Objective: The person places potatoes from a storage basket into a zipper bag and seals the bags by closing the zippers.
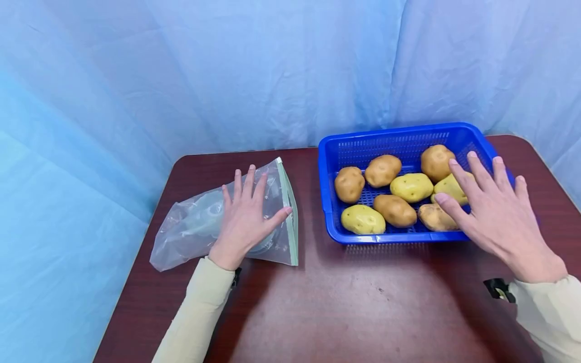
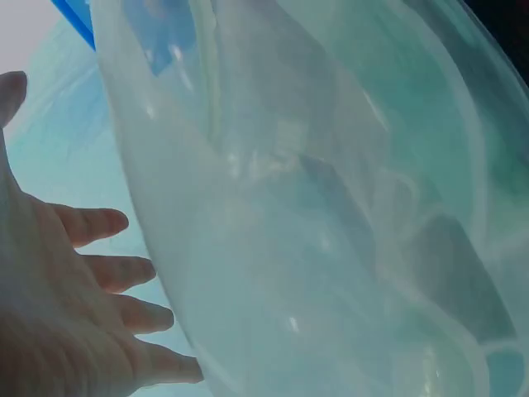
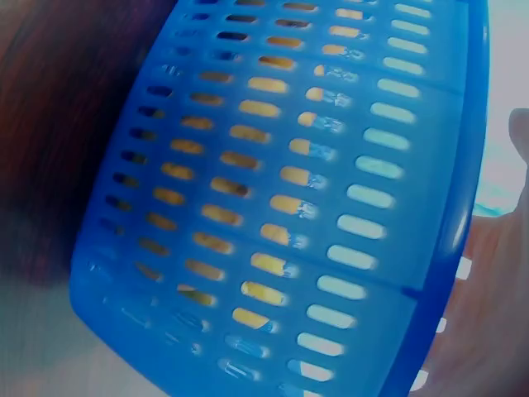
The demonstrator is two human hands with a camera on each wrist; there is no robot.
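Note:
A clear zip bag (image 1: 195, 229) lies flat on the dark red table (image 1: 354, 297) at the left. My left hand (image 1: 245, 214) rests on it with fingers spread and straight; the left wrist view shows the bag's film (image 2: 331, 215) close up beside those fingers (image 2: 124, 273). A blue slotted basket (image 1: 329, 161) at the right holds several brown and yellow potatoes (image 1: 395, 209). My right hand (image 1: 490, 212) hovers flat over the basket's near right corner, fingers straight above the potatoes. The right wrist view is filled by the basket's slotted wall (image 3: 273, 207).
A blue cloth backdrop (image 1: 227, 70) hangs behind and to the left of the table. Bare table surface lies between the bag and the basket and along the near edge.

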